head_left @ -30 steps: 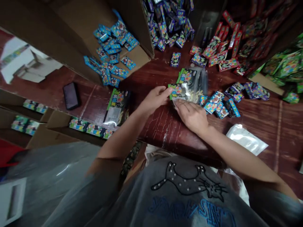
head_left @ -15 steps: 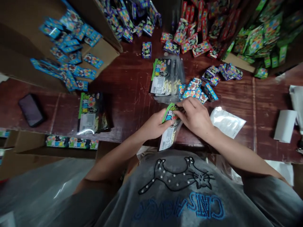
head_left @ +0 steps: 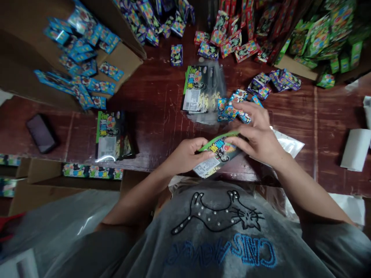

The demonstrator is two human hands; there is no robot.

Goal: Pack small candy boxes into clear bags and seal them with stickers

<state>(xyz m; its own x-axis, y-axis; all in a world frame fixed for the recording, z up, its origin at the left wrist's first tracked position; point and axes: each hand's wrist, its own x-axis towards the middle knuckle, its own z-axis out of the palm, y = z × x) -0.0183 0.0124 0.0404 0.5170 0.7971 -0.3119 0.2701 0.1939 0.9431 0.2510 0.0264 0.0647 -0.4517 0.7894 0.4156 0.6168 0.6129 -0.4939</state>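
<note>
Close to the table's front edge, the left hand (head_left: 189, 155) pinches one end of a flat, black, green-edged plastic pouch (head_left: 222, 153) with colourful print, its thumb pressed across the face. The right hand (head_left: 259, 135) grips the other end along the green edge between thumb and forefinger; its remaining fingers are loosely bent over several small, blue, glossy packets (head_left: 225, 109), and whether they touch these I cannot tell. So the pouch sits tilted between both hands, just in front of the person's grey T-shirt (head_left: 216, 227). Under the right wrist lies a shiny, silvery-white plastic bag (head_left: 290, 139), partly covered. Beyond the hands, a stack of matching black pouches (head_left: 199, 90) rests on the reddish-brown wooden table (head_left: 156, 90), beside the blue packets. Purple foil packets (head_left: 260, 85) lie farther right. Well to the left are another pile of black pouches (head_left: 108, 133) and a dark smartphone (head_left: 41, 133).
</note>
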